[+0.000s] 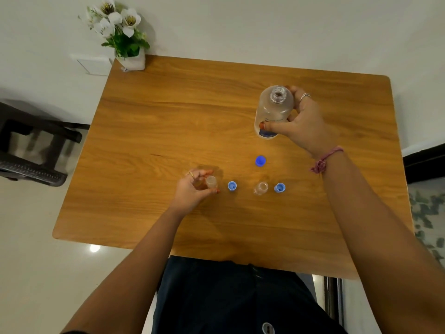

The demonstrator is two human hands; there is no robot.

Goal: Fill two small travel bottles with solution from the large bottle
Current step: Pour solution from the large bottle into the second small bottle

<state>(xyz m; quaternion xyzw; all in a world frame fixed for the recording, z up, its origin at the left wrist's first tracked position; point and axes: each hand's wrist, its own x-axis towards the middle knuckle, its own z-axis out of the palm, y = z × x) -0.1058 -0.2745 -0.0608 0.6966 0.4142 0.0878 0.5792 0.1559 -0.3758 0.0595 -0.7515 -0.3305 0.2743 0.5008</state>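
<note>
Nearest the camera, the person's dark trousers [231, 297] meet the near edge of the wooden worktop [149, 131], both forearms reaching out over it. The left hand [192, 191] is closed around one small travel bottle [212, 181], uncapped and upright on the worktop, steadying it. The second travel bottle [260, 188] stands free to its right, between two light blue caps [232, 186] and [279, 188]. Farther out, the right hand [301, 121] grips the large bottle [273, 109] around its body, open neck up; its darker blue cap [260, 161] lies between it and the small bottles. The clear plastic bottle probably flexes under squeeze and turns slippery if wetted, so a mid-body hold suits pouring. The small bottles look light and easily tipped.
</note>
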